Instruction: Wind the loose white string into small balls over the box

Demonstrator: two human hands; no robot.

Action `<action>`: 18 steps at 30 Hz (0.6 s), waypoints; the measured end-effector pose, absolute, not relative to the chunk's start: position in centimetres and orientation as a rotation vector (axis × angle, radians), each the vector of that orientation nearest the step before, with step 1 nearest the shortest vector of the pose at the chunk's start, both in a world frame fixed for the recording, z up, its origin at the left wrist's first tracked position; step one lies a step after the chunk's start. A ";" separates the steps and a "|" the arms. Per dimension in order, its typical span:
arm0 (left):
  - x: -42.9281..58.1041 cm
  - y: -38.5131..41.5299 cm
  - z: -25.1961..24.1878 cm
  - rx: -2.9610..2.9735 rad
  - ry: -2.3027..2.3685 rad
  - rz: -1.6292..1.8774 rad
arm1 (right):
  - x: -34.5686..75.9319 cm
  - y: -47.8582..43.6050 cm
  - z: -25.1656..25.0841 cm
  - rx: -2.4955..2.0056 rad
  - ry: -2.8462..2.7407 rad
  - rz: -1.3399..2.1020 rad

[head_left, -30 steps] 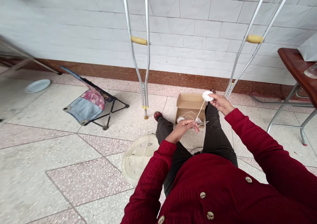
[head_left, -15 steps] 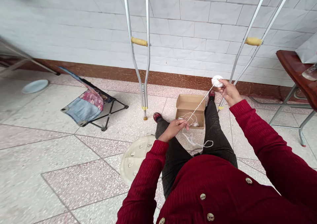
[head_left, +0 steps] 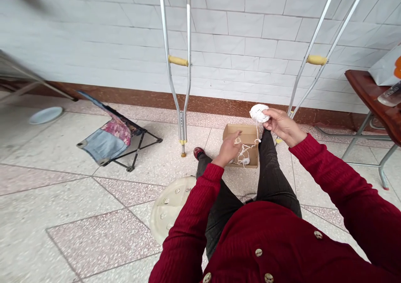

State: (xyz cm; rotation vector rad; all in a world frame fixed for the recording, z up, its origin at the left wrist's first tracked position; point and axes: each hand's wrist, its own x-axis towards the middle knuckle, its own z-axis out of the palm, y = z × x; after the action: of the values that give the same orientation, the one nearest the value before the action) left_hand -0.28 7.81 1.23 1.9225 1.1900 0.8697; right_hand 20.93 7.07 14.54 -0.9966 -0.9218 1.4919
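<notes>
My right hand (head_left: 283,126) grips a ball of white yarn (head_left: 258,113) above my right knee. My left hand (head_left: 228,149) is over an open cardboard box (head_left: 247,135) by my knees, its thumb and fingertips pinching a white strand (head_left: 238,141) that seems to run up to the ball. Loose loops of white string (head_left: 244,154) lie in the box around a smaller white ball (head_left: 246,161), partly hidden by the strands. Dark trousers (head_left: 275,170) cover my legs, and red sleeves cover my arms.
Two aluminium crutches (head_left: 177,66) (head_left: 315,59) lean on the tiled wall. A folding stool (head_left: 115,135) and a pale plate (head_left: 46,115) stand on the left, a round perforated plastic lid (head_left: 171,208) by my left leg, and a wooden-topped table (head_left: 369,93) at right.
My right hand has come down and left, bringing the yarn ball closer to the box. My left hand has moved up over the box, and the string loop over my leg is gone.
</notes>
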 end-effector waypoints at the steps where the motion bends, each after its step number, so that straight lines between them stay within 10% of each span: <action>1: 0.5 7.4 2.3 1.810 1.082 0.956 | 20.5 6.9 14.0 -1.014 -0.932 1.514; 18: -0.6 0.2 2.0 1.504 0.739 0.593 | 22.3 9.1 9.9 -1.087 -0.677 1.362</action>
State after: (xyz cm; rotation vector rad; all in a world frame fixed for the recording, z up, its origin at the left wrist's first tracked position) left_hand -0.60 0.24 2.03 1.5045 0.7389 0.5934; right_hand 22.35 9.13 9.93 -1.0872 -0.6769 1.3624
